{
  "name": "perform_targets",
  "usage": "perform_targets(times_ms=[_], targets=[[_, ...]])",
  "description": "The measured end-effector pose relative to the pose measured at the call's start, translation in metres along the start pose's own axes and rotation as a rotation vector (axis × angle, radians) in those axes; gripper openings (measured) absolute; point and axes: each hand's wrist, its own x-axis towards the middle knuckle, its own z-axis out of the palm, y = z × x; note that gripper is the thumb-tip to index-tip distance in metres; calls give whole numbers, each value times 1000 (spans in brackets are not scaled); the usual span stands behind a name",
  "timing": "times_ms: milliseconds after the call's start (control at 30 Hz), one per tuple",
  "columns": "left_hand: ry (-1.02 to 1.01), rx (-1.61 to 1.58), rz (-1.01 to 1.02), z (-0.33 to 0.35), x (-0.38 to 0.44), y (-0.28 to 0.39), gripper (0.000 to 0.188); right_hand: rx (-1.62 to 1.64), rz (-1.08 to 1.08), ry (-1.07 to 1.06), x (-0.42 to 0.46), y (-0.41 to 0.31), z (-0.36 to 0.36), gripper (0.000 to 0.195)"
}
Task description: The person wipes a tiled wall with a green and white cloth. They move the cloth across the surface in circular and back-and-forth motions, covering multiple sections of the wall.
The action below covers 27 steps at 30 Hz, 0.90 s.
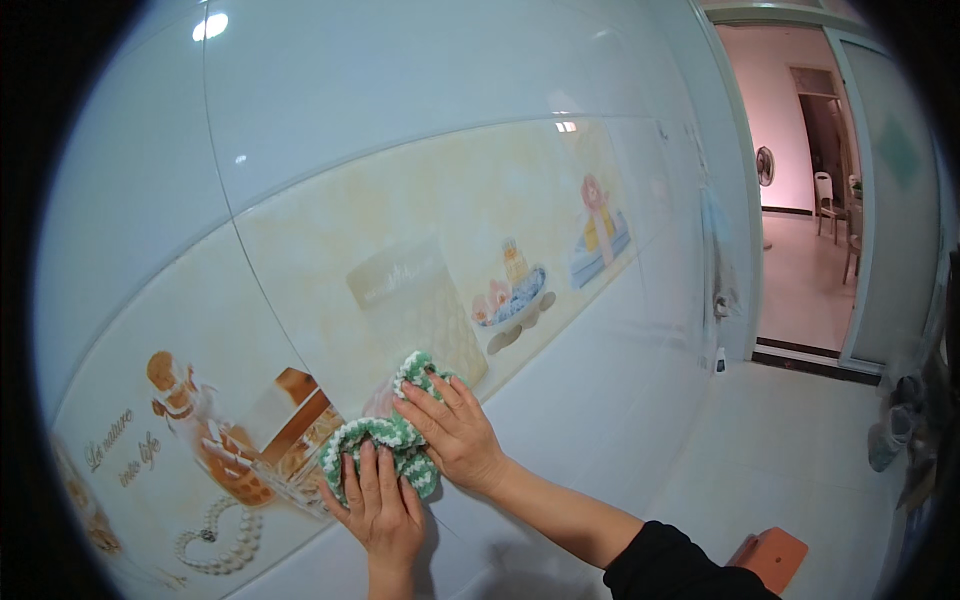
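Note:
A green and white knitted cloth [412, 469] is bunched against the tiled wall [465, 195]. My left hand [381, 501] presses the lower left part of it, fingers pointing up the wall. Higher and to the right, my right hand [454, 435] lies over the cloth's upper part with its fingertips on the fabric. Both hands hold the cloth flat to a cream decorative tile band [315, 240] printed with bottles, flowers and pearls. Part of the printed picture is hidden behind the cloth and my fingers.
An orange plastic stool [772, 559] stands on the pale floor [780, 427] at lower right. Shoes [892, 427] are by the right edge. A sliding door [885, 195] opens to a room with a fan [764, 166] and chairs [826, 199]. A small bottle [721, 361] stands near the doorway.

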Motion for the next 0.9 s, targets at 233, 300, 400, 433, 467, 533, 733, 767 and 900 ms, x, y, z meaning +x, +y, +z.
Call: perform_targets(times_ms=[233,300,400,433,467,533,733,767,900], targets=[[-34,-49,-38,0,-15,8,40,-25,38,-56,-11,0,-6,51],[-34,-54,-34,0,-13,9,40,-32,41,-58,-12,1,-7,51],[-14,-73,-38,2,-11,14,40,-29,0,-36,-13,6,-9,49],[-9,-71,-41,2,-8,16,39,-33,-9,-50,-12,6,-10,48],[-4,-69,-45,2,-5,18,39,-37,-18,-63,-10,6,-12,47],[-17,-66,-49,4,-2,23,38,-18,-36,-87,-10,9,-17,45],[-21,-66,-34,23,27,51,38,-3,-122,-115,1,53,-36,43],[-16,-71,-30,28,34,58,39,-19,-121,-109,4,62,-41,43],[5,-89,-35,50,60,96,41,-73,-137,-95,11,109,-58,42]])
